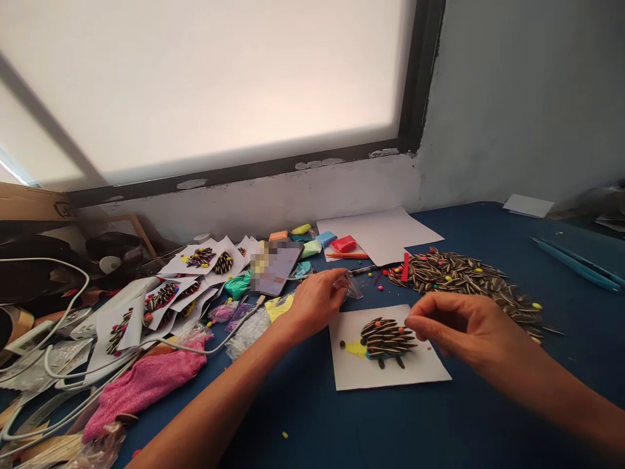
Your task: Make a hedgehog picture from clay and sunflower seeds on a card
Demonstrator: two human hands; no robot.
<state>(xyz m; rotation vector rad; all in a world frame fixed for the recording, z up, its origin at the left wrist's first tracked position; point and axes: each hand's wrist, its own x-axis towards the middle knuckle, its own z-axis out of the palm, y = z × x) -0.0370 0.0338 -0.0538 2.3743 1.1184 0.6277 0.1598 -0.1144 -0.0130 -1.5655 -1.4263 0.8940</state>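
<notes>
A white card [395, 380] lies on the blue table with a hedgehog figure [389, 339] on it. Striped sunflower seeds make its spines, with a yellow clay snout and small orange dots among the seeds. My right hand [456, 324] is over the card's right edge, thumb and forefinger pinched beside the spines; anything between the tips is too small to make out. Beyond the card's upper left corner, my left hand [317, 301] has its fingers closed at a small clear plastic bag [355, 286].
A heap of sunflower seeds [459, 277] with coloured bits spreads at right, with blue tweezers [576, 264] farther out. Colourful clay packs [344, 244], a phone [278, 268] and white paper [381, 228] lie behind. Finished seed cards [163, 296], cables and a pink cloth [146, 384] crowd the left.
</notes>
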